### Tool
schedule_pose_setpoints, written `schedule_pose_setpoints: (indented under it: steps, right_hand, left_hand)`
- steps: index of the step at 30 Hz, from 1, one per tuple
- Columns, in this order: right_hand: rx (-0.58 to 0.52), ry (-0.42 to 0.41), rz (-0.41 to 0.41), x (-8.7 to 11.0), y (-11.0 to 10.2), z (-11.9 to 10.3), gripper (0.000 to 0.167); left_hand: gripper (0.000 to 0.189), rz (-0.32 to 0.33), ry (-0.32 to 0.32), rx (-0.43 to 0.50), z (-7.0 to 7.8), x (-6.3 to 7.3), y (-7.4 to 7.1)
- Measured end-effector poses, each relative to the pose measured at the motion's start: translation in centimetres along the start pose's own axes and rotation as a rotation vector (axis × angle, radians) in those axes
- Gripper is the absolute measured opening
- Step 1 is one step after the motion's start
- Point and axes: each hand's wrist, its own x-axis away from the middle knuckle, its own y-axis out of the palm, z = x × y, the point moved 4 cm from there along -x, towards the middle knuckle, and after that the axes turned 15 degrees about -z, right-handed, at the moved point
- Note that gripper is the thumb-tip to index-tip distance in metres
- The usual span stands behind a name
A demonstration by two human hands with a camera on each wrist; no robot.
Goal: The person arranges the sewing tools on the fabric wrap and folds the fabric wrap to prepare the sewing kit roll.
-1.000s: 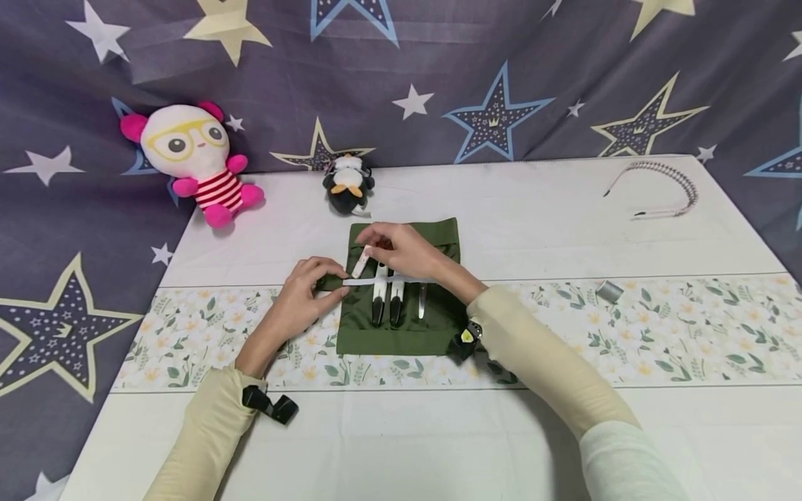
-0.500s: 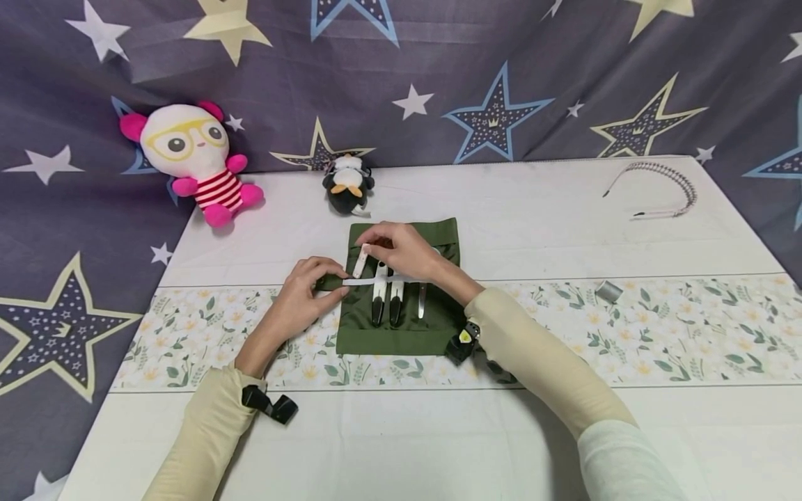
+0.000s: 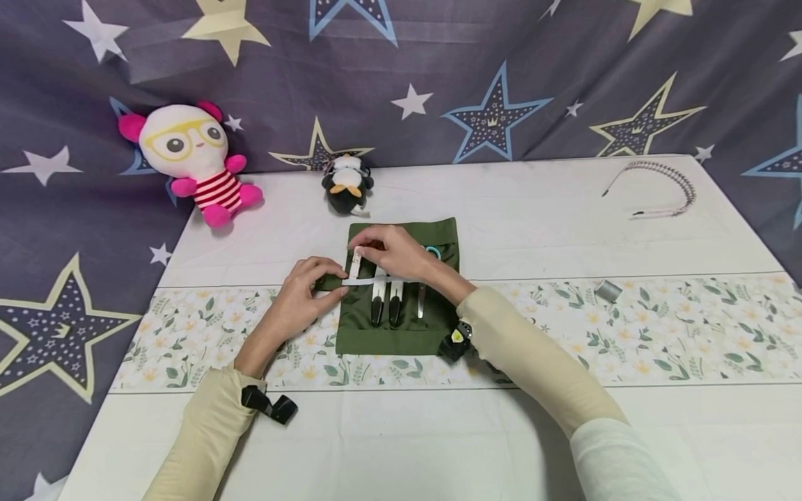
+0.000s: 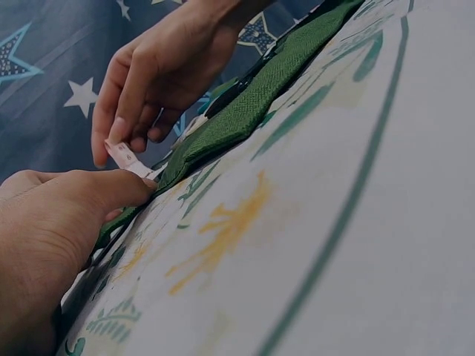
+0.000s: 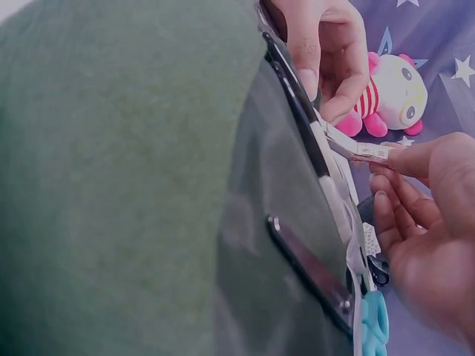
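A green fabric tool roll (image 3: 401,342) lies unfolded on the table, with a white elastic band (image 3: 360,282) across its middle. My left hand (image 3: 307,292) pinches the roll's left edge by the band's end. My right hand (image 3: 395,252) pinches a folded white tape measure (image 3: 355,263) with printed marks, its lower end at the band. Two white tools with black tips (image 3: 379,306) sit side by side under the band. To their right are scissors (image 3: 421,303), whose teal handles (image 5: 375,322) show in the right wrist view. My right hand partly covers the roll's upper part.
A pink and white plush toy (image 3: 200,163) leans at the back left, with a penguin plush (image 3: 347,184) to its right. A headband (image 3: 677,181) lies at the back right, and a grey thread spool (image 3: 607,291) stands nearer on the floral strip.
My right hand has shifted slightly left with the tape measure, which now stands more upright at the band. The scissors' teal handle has come into view. My left hand has stayed in place.
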Motion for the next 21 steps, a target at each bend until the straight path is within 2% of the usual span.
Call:
schedule_pose_setpoints:
  steps: [7, 16, 21]
  right_hand:
    - [0.005, 0.021, -0.020, -0.20, 0.21, 0.18, 0.024]
    - [0.197, 0.051, -0.027, -0.63, 0.56, 0.52, 0.027]
    - [0.242, 0.091, 0.000, -0.76, 0.54, 0.23, 0.026]
  left_hand:
    - [0.021, 0.009, 0.003, 0.006, -0.07, -0.02, 0.07]
    - [0.020, 0.015, 0.020, 0.004, -0.04, 0.00, 0.05]
    - [0.021, 0.016, 0.023, 0.002, -0.10, -0.07, 0.04]
